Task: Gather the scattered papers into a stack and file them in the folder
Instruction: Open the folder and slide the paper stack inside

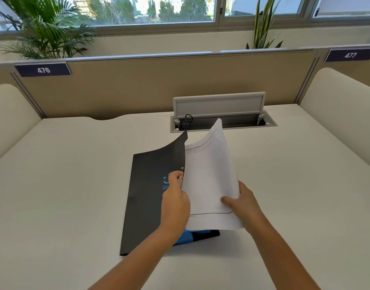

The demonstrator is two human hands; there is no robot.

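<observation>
The right hand (pixel 243 203) grips the gathered stack of white papers (pixel 211 181) while the left hand (pixel 175 197) pinches up the black card folder's (pixel 150 197) cover mid-desk, opening room to slide them in.

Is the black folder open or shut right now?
Open: the left hand lifts the black folder cover while the right hand holds the white paper stack beside it.

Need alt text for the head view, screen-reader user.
Two hands file a stack of white papers into a black folder on a white desk: the left hand lifts the folder's cover, the right hand grips the stack. Behind are an open cable tray and a partition labelled 476.
</observation>
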